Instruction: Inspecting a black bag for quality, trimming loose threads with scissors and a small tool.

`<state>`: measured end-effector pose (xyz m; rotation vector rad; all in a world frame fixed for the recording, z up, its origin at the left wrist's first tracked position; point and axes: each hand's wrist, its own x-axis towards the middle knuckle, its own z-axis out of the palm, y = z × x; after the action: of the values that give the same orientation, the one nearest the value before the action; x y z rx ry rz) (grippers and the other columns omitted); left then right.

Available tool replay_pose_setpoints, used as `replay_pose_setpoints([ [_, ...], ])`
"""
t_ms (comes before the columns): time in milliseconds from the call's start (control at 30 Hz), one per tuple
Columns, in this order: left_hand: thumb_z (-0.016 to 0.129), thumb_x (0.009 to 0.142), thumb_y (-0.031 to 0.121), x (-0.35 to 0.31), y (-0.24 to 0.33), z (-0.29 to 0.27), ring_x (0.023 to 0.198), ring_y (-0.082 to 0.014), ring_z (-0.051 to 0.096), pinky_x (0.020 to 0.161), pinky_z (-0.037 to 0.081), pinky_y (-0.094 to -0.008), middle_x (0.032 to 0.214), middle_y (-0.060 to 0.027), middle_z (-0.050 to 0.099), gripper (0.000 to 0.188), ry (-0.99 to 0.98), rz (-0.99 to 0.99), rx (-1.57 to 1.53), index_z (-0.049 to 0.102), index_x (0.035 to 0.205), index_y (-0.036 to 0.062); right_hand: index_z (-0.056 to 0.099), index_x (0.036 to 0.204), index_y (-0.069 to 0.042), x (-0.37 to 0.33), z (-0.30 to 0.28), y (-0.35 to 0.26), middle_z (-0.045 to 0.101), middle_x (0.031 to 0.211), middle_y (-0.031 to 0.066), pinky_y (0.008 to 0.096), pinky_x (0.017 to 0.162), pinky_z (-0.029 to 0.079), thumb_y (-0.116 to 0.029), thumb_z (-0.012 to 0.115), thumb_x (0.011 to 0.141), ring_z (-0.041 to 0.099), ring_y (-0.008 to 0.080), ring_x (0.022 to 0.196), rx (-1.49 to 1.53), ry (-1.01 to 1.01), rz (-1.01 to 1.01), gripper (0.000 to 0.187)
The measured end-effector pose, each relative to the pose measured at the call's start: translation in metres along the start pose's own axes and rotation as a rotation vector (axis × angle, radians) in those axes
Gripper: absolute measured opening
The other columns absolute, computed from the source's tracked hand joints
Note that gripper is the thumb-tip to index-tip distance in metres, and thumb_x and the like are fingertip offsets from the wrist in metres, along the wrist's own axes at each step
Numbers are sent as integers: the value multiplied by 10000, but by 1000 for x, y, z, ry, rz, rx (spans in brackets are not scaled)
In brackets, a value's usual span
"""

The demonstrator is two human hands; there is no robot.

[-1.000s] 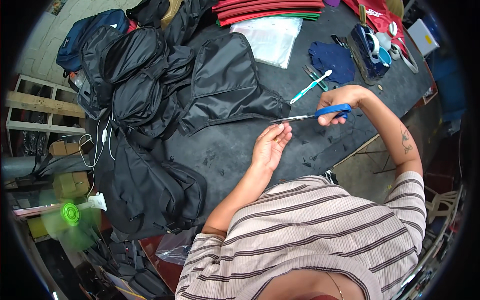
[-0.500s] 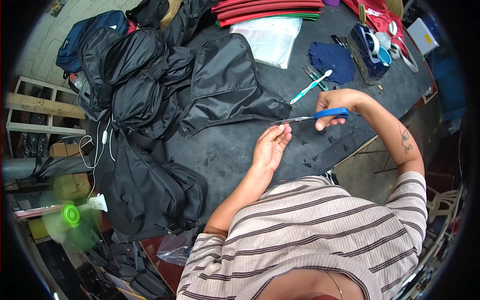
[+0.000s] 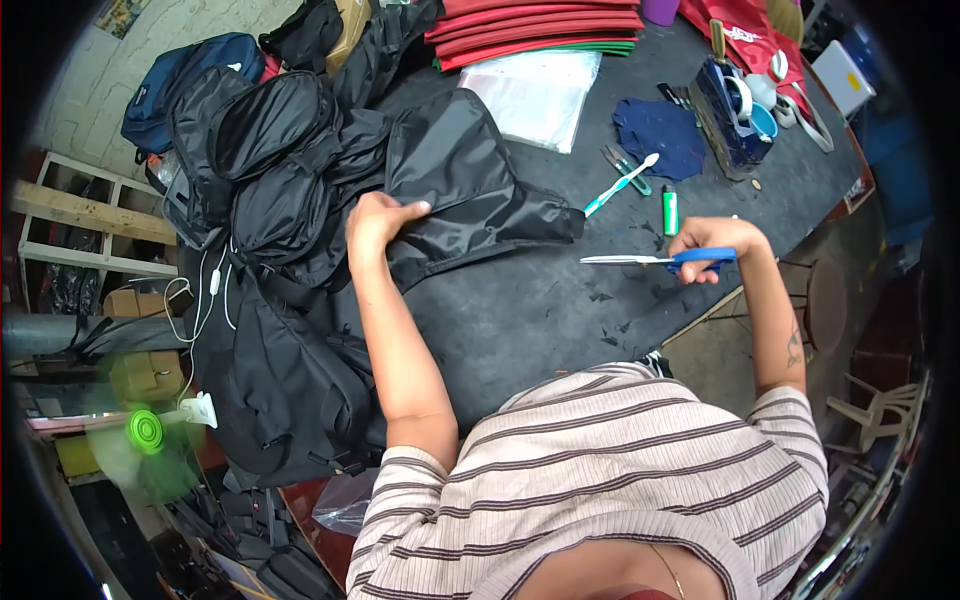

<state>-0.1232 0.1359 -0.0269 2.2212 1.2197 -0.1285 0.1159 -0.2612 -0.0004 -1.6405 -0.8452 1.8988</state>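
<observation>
My left hand [image 3: 376,224] is at the black nylon bag [image 3: 450,165], thumb lying on top and the fingers closed around a fold, their tips hidden. A loose flap of the bag reaches right across the table. In my right hand [image 3: 712,246] are blue-handled scissors [image 3: 625,261], held above the table with the blades pointing left. A green lighter [image 3: 670,212] lies just beyond that hand. Next to it are a white and teal toothbrush [image 3: 622,184] and thread snips [image 3: 637,178].
Black bags [image 3: 285,385] fill the table's left side. At the back are stacked red sheets [image 3: 535,25] and clear plastic [image 3: 530,95]. A dark blue cloth [image 3: 660,138] and a tool box [image 3: 728,140] sit at the right. A green fan [image 3: 147,431] spins at the left.
My left hand has moved left from beside the scissor tips onto the bag. My right hand has drawn back to the right with the scissors, and the lighter now shows.
</observation>
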Motion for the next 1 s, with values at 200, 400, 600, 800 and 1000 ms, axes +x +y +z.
replay_pose_setpoints([
  [200, 777, 545, 580, 6, -23, 26, 579, -227, 585, 516, 449, -329, 740, -179, 619, 775, -39, -81, -172, 574, 866, -97, 600, 737, 30, -2, 24, 31, 585, 591, 37, 187, 395, 436, -268, 737, 750, 547, 65, 453, 238, 63, -195, 328],
  [400, 595, 887, 132, -48, 33, 69, 816, -72, 531, 775, 418, -220, 924, -6, 614, 210, 174, 546, -1296, 591, 1017, -32, 601, 774, 48, 21, 46, 44, 589, 608, 59, 182, 401, 432, -299, 728, 755, 547, 80, 445, 443, 103, -400, 370],
  [600, 568, 909, 216, -67, 79, 110, 656, -49, 501, 568, 415, -215, 830, 11, 587, 201, 324, 84, -1591, 581, 950, 20, 592, 795, 9, 65, 89, 28, 568, 612, 37, 214, 457, 422, -456, 569, 863, 532, 111, 492, 585, 410, -474, 471],
  [800, 680, 796, 161, -88, 75, 158, 887, -163, 604, 771, 489, -317, 1009, -121, 625, 371, -160, 296, -1316, 561, 1063, -66, 585, 795, 4, 85, 118, 35, 562, 618, 44, 230, 466, 437, -516, 561, 848, 541, 129, 492, 780, 549, -287, 523],
  [1000, 722, 776, 231, -101, 90, 188, 594, -97, 575, 465, 447, -215, 783, -53, 632, 258, -775, -69, -1408, 614, 870, 17, 583, 821, -3, 82, 134, 41, 559, 636, 42, 240, 478, 449, -491, 516, 884, 541, 118, 505, 835, 586, -395, 497],
])
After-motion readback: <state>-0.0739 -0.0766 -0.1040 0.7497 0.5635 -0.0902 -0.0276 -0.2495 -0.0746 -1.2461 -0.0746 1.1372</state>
